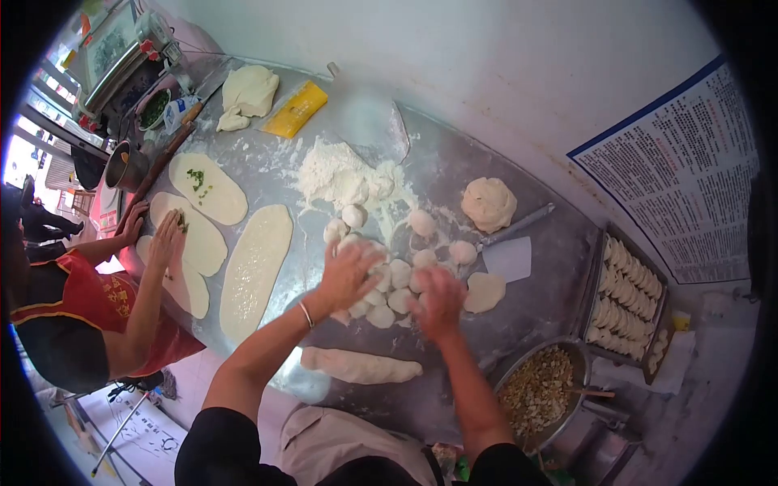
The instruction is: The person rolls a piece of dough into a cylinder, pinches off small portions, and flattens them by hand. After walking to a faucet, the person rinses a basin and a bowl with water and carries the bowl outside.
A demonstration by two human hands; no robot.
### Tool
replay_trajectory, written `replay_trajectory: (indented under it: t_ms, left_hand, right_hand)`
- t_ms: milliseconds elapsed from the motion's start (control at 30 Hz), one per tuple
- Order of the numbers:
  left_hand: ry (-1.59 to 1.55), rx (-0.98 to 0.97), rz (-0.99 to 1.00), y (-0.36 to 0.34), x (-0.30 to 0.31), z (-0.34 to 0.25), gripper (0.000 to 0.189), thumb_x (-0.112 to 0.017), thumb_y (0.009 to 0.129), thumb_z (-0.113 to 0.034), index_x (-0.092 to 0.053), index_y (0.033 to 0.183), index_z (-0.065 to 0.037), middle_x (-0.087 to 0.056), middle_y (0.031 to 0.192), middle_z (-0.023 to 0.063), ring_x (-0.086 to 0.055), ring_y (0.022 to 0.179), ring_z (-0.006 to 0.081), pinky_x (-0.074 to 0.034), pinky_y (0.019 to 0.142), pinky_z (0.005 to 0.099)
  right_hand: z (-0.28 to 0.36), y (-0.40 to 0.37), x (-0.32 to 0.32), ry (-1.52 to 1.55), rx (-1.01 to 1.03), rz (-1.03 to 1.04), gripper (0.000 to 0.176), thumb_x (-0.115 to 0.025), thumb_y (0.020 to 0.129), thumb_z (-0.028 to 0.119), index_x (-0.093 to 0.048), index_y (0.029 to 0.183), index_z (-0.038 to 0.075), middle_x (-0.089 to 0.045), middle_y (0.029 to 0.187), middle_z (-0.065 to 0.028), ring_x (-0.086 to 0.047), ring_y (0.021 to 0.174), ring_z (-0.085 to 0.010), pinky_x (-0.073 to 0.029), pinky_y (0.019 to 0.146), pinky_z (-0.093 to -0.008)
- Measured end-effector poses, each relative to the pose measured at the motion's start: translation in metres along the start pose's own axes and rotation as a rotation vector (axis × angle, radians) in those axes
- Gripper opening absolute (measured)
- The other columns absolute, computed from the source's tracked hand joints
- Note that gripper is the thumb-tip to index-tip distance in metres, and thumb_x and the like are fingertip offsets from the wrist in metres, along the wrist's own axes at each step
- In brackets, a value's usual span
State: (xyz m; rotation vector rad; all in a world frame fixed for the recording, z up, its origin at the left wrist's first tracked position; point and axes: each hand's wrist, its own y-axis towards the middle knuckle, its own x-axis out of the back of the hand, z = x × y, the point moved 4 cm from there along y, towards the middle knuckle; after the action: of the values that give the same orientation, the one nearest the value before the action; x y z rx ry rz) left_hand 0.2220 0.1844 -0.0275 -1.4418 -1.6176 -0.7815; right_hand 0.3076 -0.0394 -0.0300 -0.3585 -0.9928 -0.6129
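Note:
Several small dough pieces (399,274) lie in a floury cluster on the metal work table (519,312). My left hand (350,275), with a bracelet at the wrist, reaches over the cluster's left side, its fingers apart and touching the dough. On the right side, my right hand (439,301) is at the edge of the cluster; motion smears its fingers. Behind the cluster is a heap of flour (336,174). A flattened dough round (485,292) rests right of my right hand, and a long dough roll (361,366) lies nearer my body.
A co-worker in a red apron (105,296) handles flat dough sheets at left. A bowl of chopped filling (535,389) and a tray of dumplings (624,300) stand at right. Behind are a large dough ball (489,203), a rolling pin (519,224) and a yellow packet (296,109).

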Motion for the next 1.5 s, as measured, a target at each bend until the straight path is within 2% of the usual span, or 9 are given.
replay_trajectory:
  t_ms: [167,367,433,533,567,767,1000,1233,1500]
  left_hand:
    - [0.161,0.232,-0.396,0.078,0.014,0.022,0.061,-0.06,0.095,-0.048,-0.046,0.15,-0.025,-0.037,0.155,0.0192,-0.021,0.147,0.0491,-0.016,0.118,0.0657]
    - [-0.103,-0.141,0.347,0.048,-0.003,-0.022,0.062,-0.068,0.087,-0.051,-0.052,0.144,-0.033,-0.04,0.158,0.0089,-0.032,0.147,0.0378,-0.019,0.115,0.0715]
    - [-0.206,-0.297,0.066,-0.03,-0.001,-0.03,0.063,-0.071,0.084,-0.049,-0.052,0.143,-0.037,-0.04,0.158,0.0052,-0.036,0.147,0.0344,-0.018,0.115,0.0723]
    - [0.105,-0.359,0.203,-0.065,0.002,-0.002,0.064,-0.074,0.083,-0.045,-0.052,0.142,-0.04,-0.038,0.159,0.0034,-0.03,0.149,0.036,-0.014,0.117,0.0712]
    - [0.145,-0.293,0.187,-0.059,0.011,0.006,0.082,-0.082,0.071,-0.028,-0.049,0.145,-0.04,-0.036,0.16,0.0031,-0.028,0.151,0.0358,-0.017,0.118,0.0699]
    - [0.257,0.062,-0.205,0.014,0.009,0.025,0.066,-0.072,0.079,-0.033,-0.053,0.143,-0.031,-0.033,0.161,0.0105,-0.019,0.152,0.0417,-0.013,0.117,0.0708]
    - [0.052,-0.187,0.006,-0.045,-0.009,0.006,0.053,-0.068,0.087,-0.031,-0.055,0.138,-0.024,-0.034,0.159,0.0138,-0.017,0.15,0.0486,-0.013,0.118,0.0691]
    - [0.061,0.322,-0.605,0.03,0.005,0.062,0.06,-0.062,0.094,-0.046,-0.048,0.147,-0.022,-0.043,0.153,0.0174,-0.03,0.148,0.0409,-0.012,0.116,0.0702]
    - [0.057,-0.148,-0.039,-0.011,0.0,-0.039,0.051,-0.071,0.087,-0.036,-0.061,0.136,-0.03,-0.043,0.155,0.0096,-0.033,0.147,0.037,-0.018,0.115,0.071]
  right_hand:
    - [-0.029,0.045,0.009,-0.254,-0.087,-0.307,0.067,-0.068,0.087,0.05,-0.052,0.144,0.019,-0.04,0.153,-0.0098,-0.027,0.145,-0.041,-0.022,0.111,-0.0685]
    - [0.04,0.009,0.001,-0.073,0.216,0.026,0.058,-0.073,0.082,0.045,-0.059,0.135,0.029,-0.043,0.15,-0.0059,-0.033,0.142,-0.037,-0.025,0.109,-0.0664]
    - [0.046,-0.011,-0.005,-0.049,0.328,0.05,0.051,-0.075,0.08,0.042,-0.064,0.129,0.031,-0.045,0.147,-0.0051,-0.035,0.14,-0.0351,-0.026,0.109,-0.0659]
    - [0.021,-0.017,-0.033,-0.226,0.45,-0.033,0.043,-0.076,0.08,0.036,-0.067,0.122,0.033,-0.048,0.142,-0.005,-0.037,0.139,-0.0331,-0.028,0.108,-0.0653]
    - [-0.003,0.004,-0.036,-0.339,0.486,-0.168,0.044,-0.076,0.08,0.033,-0.067,0.122,0.033,-0.049,0.141,-0.0052,-0.038,0.138,-0.0328,-0.028,0.108,-0.0658]
    - [-0.019,0.096,0.007,-0.199,0.194,-0.271,0.054,-0.071,0.085,0.028,-0.057,0.137,0.024,-0.046,0.15,-0.0073,-0.037,0.142,-0.0363,-0.021,0.114,-0.0681]
    - [0.008,0.011,-0.009,-0.167,0.19,0.077,0.069,-0.074,0.083,0.035,-0.048,0.145,0.02,-0.044,0.15,-0.0113,-0.032,0.147,-0.032,-0.019,0.116,-0.0668]
    - [-0.03,0.124,0.026,-0.31,0.076,-0.313,0.07,-0.073,0.086,0.04,-0.046,0.145,0.016,-0.042,0.151,-0.0182,-0.031,0.144,-0.0423,-0.025,0.114,-0.0644]
    - [0.01,0.045,0.029,-0.079,0.026,-0.074,0.067,-0.075,0.086,0.028,-0.048,0.147,0.018,-0.037,0.154,-0.0187,-0.028,0.147,-0.0422,-0.025,0.114,-0.0627]
